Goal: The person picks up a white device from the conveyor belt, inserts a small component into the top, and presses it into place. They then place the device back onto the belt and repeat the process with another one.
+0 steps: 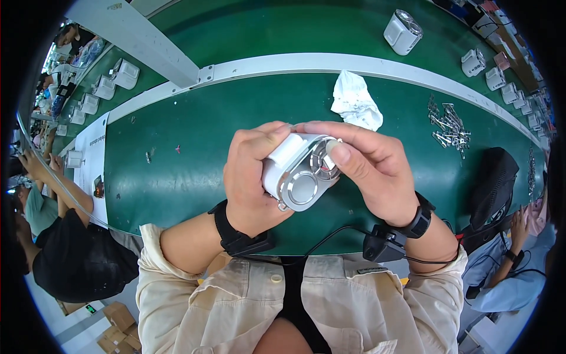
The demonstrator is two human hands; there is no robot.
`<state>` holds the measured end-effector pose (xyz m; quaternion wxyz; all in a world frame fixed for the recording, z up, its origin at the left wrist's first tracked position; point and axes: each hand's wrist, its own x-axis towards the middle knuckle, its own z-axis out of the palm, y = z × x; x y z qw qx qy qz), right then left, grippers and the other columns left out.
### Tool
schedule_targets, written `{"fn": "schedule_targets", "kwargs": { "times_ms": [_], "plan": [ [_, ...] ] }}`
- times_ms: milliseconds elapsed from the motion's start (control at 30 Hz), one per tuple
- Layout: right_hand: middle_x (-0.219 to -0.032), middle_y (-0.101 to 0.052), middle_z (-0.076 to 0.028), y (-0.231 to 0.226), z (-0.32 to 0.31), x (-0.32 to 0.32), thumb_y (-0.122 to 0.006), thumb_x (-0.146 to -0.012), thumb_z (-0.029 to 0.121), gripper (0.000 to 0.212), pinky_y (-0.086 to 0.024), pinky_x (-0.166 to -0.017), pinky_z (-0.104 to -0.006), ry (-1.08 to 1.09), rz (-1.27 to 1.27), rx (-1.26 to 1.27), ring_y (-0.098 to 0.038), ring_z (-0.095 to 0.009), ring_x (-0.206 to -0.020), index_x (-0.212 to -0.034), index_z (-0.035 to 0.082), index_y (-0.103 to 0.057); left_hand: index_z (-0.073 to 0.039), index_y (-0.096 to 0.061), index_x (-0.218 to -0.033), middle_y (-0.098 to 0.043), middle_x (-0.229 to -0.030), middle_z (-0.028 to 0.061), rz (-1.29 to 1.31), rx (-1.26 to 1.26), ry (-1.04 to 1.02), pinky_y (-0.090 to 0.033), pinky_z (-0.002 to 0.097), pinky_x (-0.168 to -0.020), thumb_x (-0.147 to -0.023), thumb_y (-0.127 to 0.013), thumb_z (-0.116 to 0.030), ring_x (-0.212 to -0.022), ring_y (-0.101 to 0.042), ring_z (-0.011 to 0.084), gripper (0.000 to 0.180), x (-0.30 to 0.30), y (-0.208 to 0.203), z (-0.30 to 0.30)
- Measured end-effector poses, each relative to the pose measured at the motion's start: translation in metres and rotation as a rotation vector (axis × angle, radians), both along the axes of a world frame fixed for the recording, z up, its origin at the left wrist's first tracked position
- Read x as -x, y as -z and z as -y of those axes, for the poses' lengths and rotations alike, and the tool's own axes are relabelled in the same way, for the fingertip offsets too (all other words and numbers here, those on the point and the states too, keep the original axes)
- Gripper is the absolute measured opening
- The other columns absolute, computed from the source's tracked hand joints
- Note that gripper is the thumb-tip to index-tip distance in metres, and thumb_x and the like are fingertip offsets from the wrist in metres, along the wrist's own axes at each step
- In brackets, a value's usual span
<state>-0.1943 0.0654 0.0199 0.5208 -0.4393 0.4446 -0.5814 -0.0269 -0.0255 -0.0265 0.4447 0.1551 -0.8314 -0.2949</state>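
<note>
Above the near part of the green table I hold a small white rounded housing with two silver rings on its face, tilted. My left hand wraps round its left side, the thumb along the upper edge. Fingers of my right hand reach over its far right end, and that thumb presses at the smaller ring, which it partly covers. What lies under the thumb is hidden. A crumpled white cloth rests on the table just beyond my right hand.
A pile of small metal parts lies at the right, near a black bag. A white rail crosses behind; beyond it stands a similar white housing. Black cable runs between my wrists. Other people sit at both sides.
</note>
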Motion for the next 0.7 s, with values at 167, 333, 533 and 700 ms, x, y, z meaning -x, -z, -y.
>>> {"fn": "schedule_targets", "kwargs": {
  "times_ms": [167,333,533,700],
  "plan": [
    [-0.129,-0.058,-0.015,0.002,0.002,0.000,-0.053,-0.098,0.018,0.037,-0.048,-0.093,-0.0294,-0.068,0.203,-0.002,-0.059,-0.018,-0.112,-0.128,-0.004,-0.054,-0.004,-0.041,-0.123,-0.052,-0.114,0.0142,0.026,0.000,-0.005,-0.052,0.0320,-0.080,-0.060,-0.091,-0.008,-0.101,-0.061,0.0248,0.082,-0.002,-0.002,0.001],
    [-0.131,-0.057,-0.015,0.006,-0.001,-0.004,-0.055,-0.097,0.017,0.038,-0.048,-0.094,-0.0303,-0.025,0.122,-0.019,-0.057,-0.019,-0.114,-0.130,-0.003,-0.053,-0.004,-0.041,-0.123,-0.052,-0.114,0.0142,0.030,0.036,-0.013,-0.052,0.0328,-0.082,-0.060,-0.091,-0.008,-0.101,-0.061,0.0252,0.081,0.003,-0.003,0.001],
    [-0.137,-0.051,-0.015,0.009,0.002,-0.003,-0.055,-0.097,0.017,0.039,-0.048,-0.095,-0.0332,-0.063,0.236,-0.041,-0.055,-0.020,-0.118,-0.132,-0.002,-0.051,-0.002,-0.050,-0.117,-0.059,-0.106,0.0159,-0.058,0.142,-0.120,-0.053,0.0343,-0.073,-0.061,-0.089,-0.014,-0.092,-0.063,0.0287,0.069,0.007,-0.001,0.002],
    [-0.144,-0.042,-0.015,0.003,0.005,-0.001,-0.053,-0.098,0.017,0.040,-0.044,-0.100,-0.0369,-0.207,0.574,-0.126,-0.052,-0.023,-0.122,-0.133,-0.001,-0.050,-0.003,-0.047,-0.118,-0.058,-0.109,0.0168,-0.193,0.098,-0.015,-0.052,0.0340,-0.075,-0.062,-0.089,-0.011,-0.094,-0.063,0.0290,0.071,0.012,0.009,0.004]
  ]
}}
